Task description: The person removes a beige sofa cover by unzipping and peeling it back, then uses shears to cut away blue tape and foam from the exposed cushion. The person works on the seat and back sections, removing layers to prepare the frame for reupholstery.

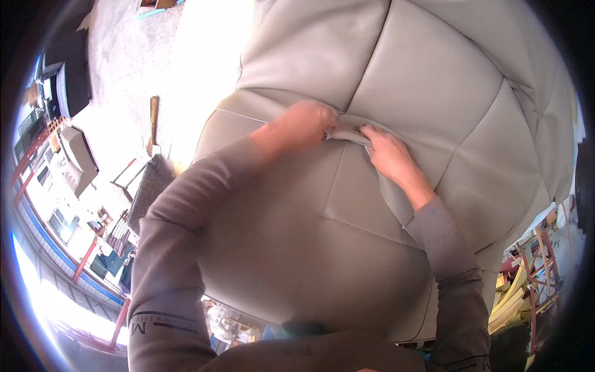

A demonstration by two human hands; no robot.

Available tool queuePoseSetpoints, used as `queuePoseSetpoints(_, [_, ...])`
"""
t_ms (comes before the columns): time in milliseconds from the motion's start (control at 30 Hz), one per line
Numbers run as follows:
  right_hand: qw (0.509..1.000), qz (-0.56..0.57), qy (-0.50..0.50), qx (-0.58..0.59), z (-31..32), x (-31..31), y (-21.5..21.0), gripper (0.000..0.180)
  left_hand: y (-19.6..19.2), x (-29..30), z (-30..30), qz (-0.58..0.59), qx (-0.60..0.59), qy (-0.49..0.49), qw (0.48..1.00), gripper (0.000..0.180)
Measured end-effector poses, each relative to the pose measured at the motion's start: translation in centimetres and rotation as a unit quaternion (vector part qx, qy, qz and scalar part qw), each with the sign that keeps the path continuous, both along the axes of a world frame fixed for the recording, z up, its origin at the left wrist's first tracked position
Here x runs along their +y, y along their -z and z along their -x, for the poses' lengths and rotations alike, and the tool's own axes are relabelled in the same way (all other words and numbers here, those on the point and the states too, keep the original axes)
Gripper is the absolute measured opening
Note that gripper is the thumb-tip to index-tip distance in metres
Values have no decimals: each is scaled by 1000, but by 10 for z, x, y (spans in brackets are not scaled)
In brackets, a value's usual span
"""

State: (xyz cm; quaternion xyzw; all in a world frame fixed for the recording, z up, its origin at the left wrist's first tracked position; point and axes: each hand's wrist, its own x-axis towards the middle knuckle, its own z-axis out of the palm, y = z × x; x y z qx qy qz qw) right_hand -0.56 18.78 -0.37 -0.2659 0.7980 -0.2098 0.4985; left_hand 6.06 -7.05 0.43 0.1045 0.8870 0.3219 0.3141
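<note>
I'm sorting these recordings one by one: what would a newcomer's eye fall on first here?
A large, seamed grey-beige cover fills most of the view. Near its centre, the left hand, blurred, and the right hand hold a fold of it. Toward the lower right edge, yellow pieces stand out.

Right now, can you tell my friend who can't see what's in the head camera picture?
A person's left hand, a little blurred, and right hand grip a fold in a big beige cover with seams, which looks like leather. Dark sleeves cover both arms, and yellow pieces show at the lower right.
</note>
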Motion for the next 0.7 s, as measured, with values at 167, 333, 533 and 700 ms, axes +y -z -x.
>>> queuePoseSetpoints(167, [998,-22,-41,33,7,1,34,48,48,13,15,94,-19,50,994,23])
queuePoseSetpoints(333, [993,-65,-83,53,23,-21,32,39,69,26,31,186,-111,46,975,22])
queuePoseSetpoints(533, [998,-29,48,-3,8,-28,22,33,72,34,35,215,-91,52,971,27])
queuePoseSetpoints(700, [1000,-26,-3,-9,4,-28,37,30,84,41,33,240,-125,47,962,16])
